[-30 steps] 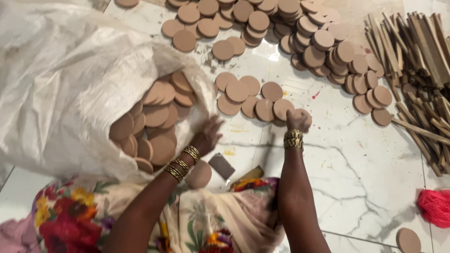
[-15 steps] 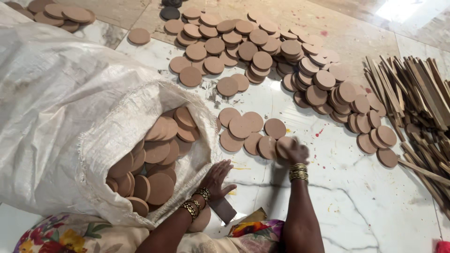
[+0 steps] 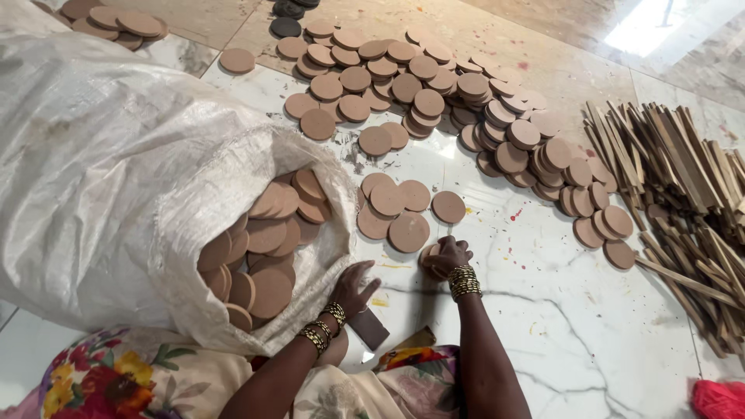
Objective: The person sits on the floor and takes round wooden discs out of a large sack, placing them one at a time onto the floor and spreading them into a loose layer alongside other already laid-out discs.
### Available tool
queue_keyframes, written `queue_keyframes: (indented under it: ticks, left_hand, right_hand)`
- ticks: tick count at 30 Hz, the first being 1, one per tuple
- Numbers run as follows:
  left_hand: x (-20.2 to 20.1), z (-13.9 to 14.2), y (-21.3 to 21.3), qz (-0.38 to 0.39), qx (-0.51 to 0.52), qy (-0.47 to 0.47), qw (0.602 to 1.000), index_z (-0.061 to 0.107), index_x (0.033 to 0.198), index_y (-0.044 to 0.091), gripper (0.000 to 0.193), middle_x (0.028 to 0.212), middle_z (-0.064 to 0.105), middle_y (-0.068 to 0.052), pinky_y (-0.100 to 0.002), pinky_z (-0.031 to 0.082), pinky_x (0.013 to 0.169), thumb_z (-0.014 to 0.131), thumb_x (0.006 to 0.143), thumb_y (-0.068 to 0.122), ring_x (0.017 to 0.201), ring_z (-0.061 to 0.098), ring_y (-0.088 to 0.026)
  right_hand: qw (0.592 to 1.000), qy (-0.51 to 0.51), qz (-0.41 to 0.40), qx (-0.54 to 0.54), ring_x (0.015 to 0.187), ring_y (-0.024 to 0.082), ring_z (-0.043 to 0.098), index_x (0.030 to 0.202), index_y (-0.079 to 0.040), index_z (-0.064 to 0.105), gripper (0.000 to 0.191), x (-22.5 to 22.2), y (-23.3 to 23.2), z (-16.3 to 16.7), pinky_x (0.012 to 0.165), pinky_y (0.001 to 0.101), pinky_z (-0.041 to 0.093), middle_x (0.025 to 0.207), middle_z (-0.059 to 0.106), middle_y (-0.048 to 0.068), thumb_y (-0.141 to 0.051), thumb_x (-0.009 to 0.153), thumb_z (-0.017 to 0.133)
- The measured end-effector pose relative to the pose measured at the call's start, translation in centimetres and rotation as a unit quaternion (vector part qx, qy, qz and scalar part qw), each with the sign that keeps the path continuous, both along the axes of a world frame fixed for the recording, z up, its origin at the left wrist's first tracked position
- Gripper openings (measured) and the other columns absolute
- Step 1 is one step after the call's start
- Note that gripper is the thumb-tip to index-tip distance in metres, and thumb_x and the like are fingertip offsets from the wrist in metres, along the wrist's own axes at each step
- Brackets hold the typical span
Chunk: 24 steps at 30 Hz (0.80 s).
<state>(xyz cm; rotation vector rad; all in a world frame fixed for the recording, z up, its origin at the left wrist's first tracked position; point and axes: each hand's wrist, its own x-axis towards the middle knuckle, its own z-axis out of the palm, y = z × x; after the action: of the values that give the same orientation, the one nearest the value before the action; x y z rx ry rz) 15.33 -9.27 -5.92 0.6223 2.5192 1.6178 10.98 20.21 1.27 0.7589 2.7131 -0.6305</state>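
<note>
Now right hand point(image 3: 444, 254) closed on wooden disc point(image 3: 429, 254) at floor point(image 3: 590, 341); left hand point(image 3: 355, 285) open beside sack point(image 3: 116, 186). Set flat beside laid discs point(image 3: 396, 208), no overlap.

Both forearms reach fwd from the bottom edge of the view, bare, w/ stacked gold bangles at each wrist. Left hand point(image 3: 353, 285) lies low, palm down, fingers spread and slightly bent. Right hand point(image 3: 444, 256) sits further fwd, fingers curled in tight, knuckles up, wrist straight. Hands near each other, not touching.
</note>
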Motion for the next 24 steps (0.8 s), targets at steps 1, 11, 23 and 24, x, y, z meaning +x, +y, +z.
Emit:
queue_keyframes:
  ticks: [1,11,23,24]
  left_hand:
    - [0.5,0.2,0.0,0.018,0.032,-0.065,0.997,0.055,0.140,0.010,0.055,0.141,0.061,-0.013,-0.043,0.044,0.112,0.065,0.095,0.041,0.134,0.055,-0.030]
    - [1.1,1.8,0.0,0.035,0.173,-0.287,0.942,0.047,0.143,0.010,0.064,0.133,0.063,-0.014,-0.043,0.060,0.089,0.063,0.091,0.044,0.109,0.072,-0.028]
    - [0.0,0.8,0.5,0.126,0.280,-0.371,0.876,0.063,0.143,0.001,0.073,0.106,0.069,-0.018,-0.036,0.047,0.063,0.065,0.092,0.055,0.079,0.057,-0.020]
    - [0.1,0.8,0.1,0.143,0.243,-0.387,0.878,0.066,0.138,-0.001,0.072,0.106,0.070,-0.018,-0.036,0.049,0.065,0.067,0.091,0.053,0.080,0.060,-0.020]
  right_hand:
    - [1.000,-0.005,-0.003,0.002,0.131,0.046,0.039,0.137,-0.022,0.057,0.094,0.1,-0.3,0.1,0.113,0.0541,0.042,0.142,0.044,0.022,-0.046,0.053,0.092]
    - [0.992,-0.019,0.069,0.104,0.138,0.041,0.045,0.133,-0.016,0.056,0.060,1.3,-5.7,0.6,0.100,0.0660,0.048,0.143,0.048,0.019,-0.049,0.085,0.070]
    - [0.887,0.138,0.370,-0.238,0.134,0.045,0.034,0.157,-0.010,0.034,0.108,0.8,-11.2,1.2,0.106,0.0626,0.034,0.143,0.037,0.027,-0.045,0.069,0.085]
    - [0.898,0.170,0.309,-0.262,0.134,0.044,0.040,0.154,-0.010,0.036,0.104,0.2,-10.5,0.5,0.108,0.0601,0.038,0.144,0.041,0.026,-0.048,0.071,0.085]
